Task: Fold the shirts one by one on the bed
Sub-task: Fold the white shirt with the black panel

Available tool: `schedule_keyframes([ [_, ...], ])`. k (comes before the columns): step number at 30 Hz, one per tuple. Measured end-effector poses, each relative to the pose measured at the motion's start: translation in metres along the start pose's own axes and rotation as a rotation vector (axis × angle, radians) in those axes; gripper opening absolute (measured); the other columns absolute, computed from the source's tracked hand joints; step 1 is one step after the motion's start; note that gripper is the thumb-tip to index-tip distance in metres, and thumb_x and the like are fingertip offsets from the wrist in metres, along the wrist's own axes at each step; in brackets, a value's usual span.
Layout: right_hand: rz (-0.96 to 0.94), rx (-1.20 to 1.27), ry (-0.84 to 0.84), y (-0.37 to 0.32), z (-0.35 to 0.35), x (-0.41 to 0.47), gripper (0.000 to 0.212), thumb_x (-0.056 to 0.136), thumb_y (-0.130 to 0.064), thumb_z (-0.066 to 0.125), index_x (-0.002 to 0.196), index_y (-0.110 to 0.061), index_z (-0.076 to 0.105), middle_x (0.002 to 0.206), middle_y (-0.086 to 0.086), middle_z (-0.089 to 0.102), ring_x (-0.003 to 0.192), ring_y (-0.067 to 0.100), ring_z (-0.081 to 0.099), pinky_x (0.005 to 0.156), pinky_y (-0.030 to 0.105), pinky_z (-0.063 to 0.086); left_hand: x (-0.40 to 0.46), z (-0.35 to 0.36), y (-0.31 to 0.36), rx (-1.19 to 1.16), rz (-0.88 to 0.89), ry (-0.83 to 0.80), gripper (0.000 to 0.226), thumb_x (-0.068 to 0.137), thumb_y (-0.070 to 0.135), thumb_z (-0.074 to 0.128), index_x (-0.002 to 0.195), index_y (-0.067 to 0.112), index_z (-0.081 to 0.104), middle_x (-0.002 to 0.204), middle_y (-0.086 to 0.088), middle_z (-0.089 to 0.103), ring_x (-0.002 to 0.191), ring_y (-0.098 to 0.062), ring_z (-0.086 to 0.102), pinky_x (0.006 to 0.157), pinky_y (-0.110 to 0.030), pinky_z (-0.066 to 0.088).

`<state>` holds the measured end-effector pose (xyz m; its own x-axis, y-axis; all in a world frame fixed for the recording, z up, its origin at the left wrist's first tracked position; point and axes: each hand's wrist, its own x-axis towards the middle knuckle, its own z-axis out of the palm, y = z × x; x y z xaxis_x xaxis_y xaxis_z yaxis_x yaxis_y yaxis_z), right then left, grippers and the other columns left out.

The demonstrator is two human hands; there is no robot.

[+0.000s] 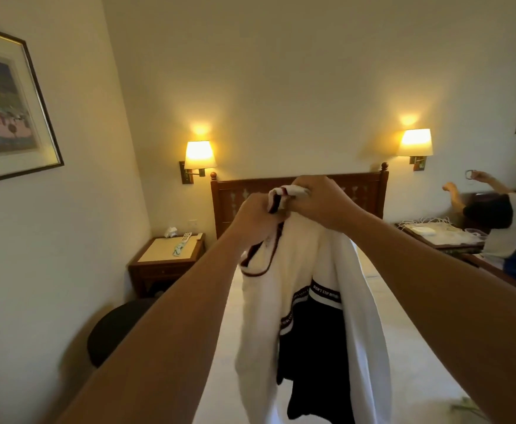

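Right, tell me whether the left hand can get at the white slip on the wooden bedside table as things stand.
Probably not. The left hand and right hand both grip the white and black shirt held up over the bed. The white slip lies on the wooden bedside table, well off to the left.

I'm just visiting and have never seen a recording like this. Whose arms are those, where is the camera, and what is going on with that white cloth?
There is no machine here. A person wears a wide-angle camera on the head, so you look along their own two bare arms. The left hand and the right hand are raised side by side and both grip the top of a white shirt with dark trim and a dark lower panel. It hangs in the air above the bed, not yet laid flat for folding. Behind stands a wooden headboard with a lit wall lamp on each side. A nightstand sits at left, and another person is at the right edge.
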<state>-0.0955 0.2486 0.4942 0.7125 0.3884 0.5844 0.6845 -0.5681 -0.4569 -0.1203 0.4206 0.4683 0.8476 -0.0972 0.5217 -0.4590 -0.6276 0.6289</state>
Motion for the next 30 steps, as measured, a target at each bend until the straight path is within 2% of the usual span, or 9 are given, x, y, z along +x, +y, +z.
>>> schedule_keyframes([
  [6, 0.35, -0.386, -0.204, 0.081, 0.017, -0.061, 0.008, 0.081, -0.008, 0.059, 0.075, -0.009, 0.063, 0.069, 0.002, 0.059, 0.067, 0.022, 0.058, 0.06, 0.035, 0.048, 0.001, -0.009, 0.002, 0.189, -0.139, 0.197, 0.019, 0.094, 0.002, 0.051, 0.098, 0.015, 0.064, 0.092, 0.002, 0.062, 0.083, -0.009, 0.055, 0.07, -0.021, 0.042],
  [8, 0.439, -0.419, -0.211, 0.095, 0.02, -0.074, 0.022, 0.081, -0.002, 0.053, 0.059, -0.004, 0.052, 0.06, 0.009, 0.047, 0.061, 0.025, 0.047, 0.055, 0.032, 0.036, 0.002, -0.015, -0.007, 0.231, -0.196, 0.231, 0.019, 0.094, 0.003, 0.05, 0.1, 0.016, 0.062, 0.094, 0.001, 0.061, 0.086, -0.014, 0.056, 0.075, -0.027, 0.046],
  [10, 0.499, -0.244, -0.118, 0.091, 0.019, -0.071, 0.022, 0.082, 0.004, 0.05, 0.063, -0.008, 0.055, 0.065, 0.012, 0.049, 0.068, 0.028, 0.051, 0.06, 0.039, 0.044, 0.001, -0.019, -0.019, 0.327, -0.256, 0.223, 0.017, 0.094, 0.005, 0.052, 0.103, 0.016, 0.062, 0.095, -0.001, 0.061, 0.088, -0.018, 0.058, 0.078, -0.032, 0.049],
  [14, 0.548, -0.08, -0.015, 0.046, 0.013, -0.037, 0.027, 0.098, 0.002, 0.043, 0.114, 0.0, 0.064, 0.114, 0.016, 0.067, 0.109, 0.032, 0.064, 0.074, 0.023, 0.05, -0.005, -0.016, -0.034, 0.486, -0.415, -0.037, 0.019, 0.093, 0.008, 0.057, 0.11, 0.011, 0.064, 0.099, -0.005, 0.063, 0.091, -0.021, 0.06, 0.082, -0.037, 0.052],
  [16, 0.535, -0.08, -0.016, 0.031, 0.012, -0.023, 0.023, 0.098, -0.001, 0.045, 0.112, 0.004, 0.062, 0.106, 0.021, 0.065, 0.108, 0.036, 0.064, 0.063, 0.017, 0.046, -0.006, -0.014, -0.036, 0.368, -0.46, -0.263, 0.045, 0.087, 0.012, 0.07, 0.131, 0.017, 0.058, 0.124, -0.003, 0.058, 0.112, -0.023, 0.056, 0.094, -0.039, 0.05],
  [19, 0.449, -0.206, -0.049, 0.001, 0.014, -0.011, 0.013, 0.095, -0.003, 0.055, 0.101, -0.015, 0.057, 0.08, -0.004, 0.05, 0.101, 0.019, 0.066, 0.075, 0.025, 0.049, -0.014, 0.0, -0.02, -0.068, -0.472, -0.458, 0.082, 0.082, 0.013, 0.08, 0.151, 0.025, 0.038, 0.137, 0.002, 0.043, 0.13, -0.023, 0.042, 0.102, -0.038, 0.04],
  [23, 0.483, 0.071, -0.031, -0.014, 0.028, 0.007, 0.02, 0.096, -0.008, 0.053, 0.111, -0.002, 0.064, 0.106, 0.014, 0.067, 0.076, 0.011, 0.059, 0.057, 0.02, 0.047, -0.017, 0.031, -0.013, -0.232, -0.352, -0.25, 0.03, 0.09, 0.02, 0.074, 0.118, 0.023, 0.062, 0.114, 0.0, 0.067, 0.109, -0.022, 0.062, 0.091, -0.038, 0.052],
  [27, 0.507, -0.058, -0.062, -0.006, 0.019, 0.003, 0.012, 0.092, -0.005, 0.058, 0.1, -0.013, 0.063, 0.075, -0.004, 0.051, 0.073, 0.014, 0.05, 0.051, 0.022, 0.034, -0.003, 0.037, -0.019, -0.15, -0.322, -0.021, 0.01, 0.097, 0.015, 0.061, 0.101, 0.02, 0.068, 0.099, -0.003, 0.069, 0.097, -0.023, 0.064, 0.088, -0.04, 0.052],
  [30, 0.67, 0.563, -0.039, 0.004, 0.014, 0.0, 0.011, 0.087, -0.001, 0.057, 0.092, -0.008, 0.063, 0.073, 0.005, 0.052, 0.066, 0.017, 0.049, 0.055, 0.027, 0.04, 0.008, 0.036, -0.023, -0.061, -0.26, 0.048, 0.012, 0.098, 0.012, 0.057, 0.089, 0.014, 0.065, 0.09, -0.006, 0.066, 0.091, -0.026, 0.063, 0.085, -0.041, 0.052],
])
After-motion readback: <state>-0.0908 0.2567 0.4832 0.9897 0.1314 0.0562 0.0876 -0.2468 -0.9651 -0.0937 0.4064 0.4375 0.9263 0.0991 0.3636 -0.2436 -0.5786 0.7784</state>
